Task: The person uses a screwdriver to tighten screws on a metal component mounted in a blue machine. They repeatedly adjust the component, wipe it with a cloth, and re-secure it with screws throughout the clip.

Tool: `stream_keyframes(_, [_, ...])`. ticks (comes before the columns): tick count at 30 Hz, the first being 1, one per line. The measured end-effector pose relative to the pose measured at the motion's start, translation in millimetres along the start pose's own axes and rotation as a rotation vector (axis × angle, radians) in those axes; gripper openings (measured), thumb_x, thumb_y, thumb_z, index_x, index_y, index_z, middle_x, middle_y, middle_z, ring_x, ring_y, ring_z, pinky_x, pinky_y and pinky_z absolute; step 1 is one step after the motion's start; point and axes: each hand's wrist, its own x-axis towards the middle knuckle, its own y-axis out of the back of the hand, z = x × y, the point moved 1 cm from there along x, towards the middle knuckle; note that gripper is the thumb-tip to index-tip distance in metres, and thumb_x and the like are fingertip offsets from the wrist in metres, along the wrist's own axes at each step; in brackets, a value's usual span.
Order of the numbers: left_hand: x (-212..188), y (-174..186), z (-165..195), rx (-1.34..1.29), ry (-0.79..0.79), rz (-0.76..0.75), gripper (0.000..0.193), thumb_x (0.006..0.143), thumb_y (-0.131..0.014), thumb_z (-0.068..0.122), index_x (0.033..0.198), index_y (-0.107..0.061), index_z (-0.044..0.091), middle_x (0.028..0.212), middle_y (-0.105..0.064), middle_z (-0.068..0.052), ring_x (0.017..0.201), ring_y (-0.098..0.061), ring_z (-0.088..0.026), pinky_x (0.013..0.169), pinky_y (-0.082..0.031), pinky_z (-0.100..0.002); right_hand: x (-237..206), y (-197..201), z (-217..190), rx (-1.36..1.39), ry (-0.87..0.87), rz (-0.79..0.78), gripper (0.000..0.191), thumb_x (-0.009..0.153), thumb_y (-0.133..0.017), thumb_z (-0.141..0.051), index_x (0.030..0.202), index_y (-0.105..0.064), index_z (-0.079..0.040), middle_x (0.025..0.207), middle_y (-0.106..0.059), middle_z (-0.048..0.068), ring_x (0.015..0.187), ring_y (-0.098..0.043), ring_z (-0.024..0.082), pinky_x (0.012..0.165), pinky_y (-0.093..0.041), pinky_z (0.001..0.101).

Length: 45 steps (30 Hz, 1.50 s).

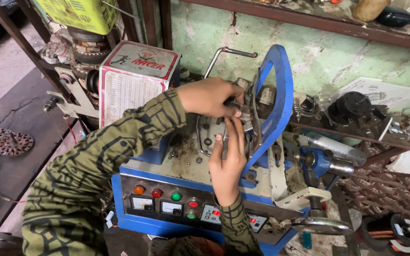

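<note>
Both your hands are on the grey metal fixture (pixel 243 111) inside the blue steel arch (pixel 274 95) of the grimy blue winding machine (pixel 176 189).

Your left hand (pixel 209 97) is closed, pinching the fixture's top; your right hand (pixel 228 159) lies open, fingers flat against its lower plate. Keep that palm steady and your fingertips off the sharp edges.
</note>
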Motion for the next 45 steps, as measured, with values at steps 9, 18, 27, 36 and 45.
stream_keyframes(9, [-10.2,-1.5,-8.8,0.066,-0.302,0.183,0.041,0.069,-0.08,0.023,0.102,-0.07,0.001,0.101,-0.071,-0.021,0.099,-0.066,-0.042,0.088,-0.052,-0.046,-1.0,6.9,5.2,0.092,-0.019,-0.079,0.041,0.098,-0.058,0.007,0.139,-0.054,0.004,0.154,-0.05,0.02,0.137,-0.058,0.031,0.105,-0.052,0.0348])
stream_keyframes(18, [-12.6,-19.7,-24.0,0.093,-0.294,0.286,0.037,0.074,-0.082,0.024,0.104,-0.071,0.007,0.104,-0.069,-0.012,0.105,-0.063,-0.035,0.09,-0.051,-0.046,-1.6,27.2,-9.5,0.254,-0.222,-0.254,0.06,0.099,-0.056,0.007,0.156,-0.039,0.0,0.163,-0.044,0.018,0.136,-0.054,0.022,0.114,-0.046,0.0342])
stream_keyframes(27, [-14.9,-35.4,-21.5,0.135,-0.366,0.493,0.037,0.074,-0.086,0.03,0.102,-0.071,0.009,0.102,-0.065,-0.006,0.104,-0.061,-0.029,0.084,-0.053,-0.042,-53.5,62.0,-51.4,-0.004,-0.216,-0.459,0.02,0.099,-0.068,-0.006,0.118,-0.073,-0.006,0.121,-0.073,0.011,0.107,-0.077,0.02,0.09,-0.062,0.0322])
stream_keyframes(36, [-11.7,-41.5,-15.0,0.199,-0.364,0.558,0.036,0.074,-0.086,0.031,0.097,-0.067,0.011,0.097,-0.066,-0.004,0.101,-0.062,-0.028,0.083,-0.051,-0.042,-58.3,-14.5,1.4,-0.297,0.103,-0.731,0.023,0.084,-0.064,0.005,0.107,-0.069,0.003,0.106,-0.063,0.018,0.1,-0.062,0.039,0.086,-0.052,0.0462])
stream_keyframes(45, [-17.5,-35.4,-5.5,0.094,-0.297,0.598,0.063,0.07,-0.089,0.026,0.116,-0.049,0.009,0.097,-0.067,-0.004,0.095,-0.066,-0.029,0.08,-0.051,-0.042,-49.4,-11.0,11.7,-0.307,0.189,-0.78,0.021,0.077,-0.066,0.005,0.097,-0.068,0.002,0.098,-0.063,0.017,0.095,-0.062,0.039,0.081,-0.053,0.0469])
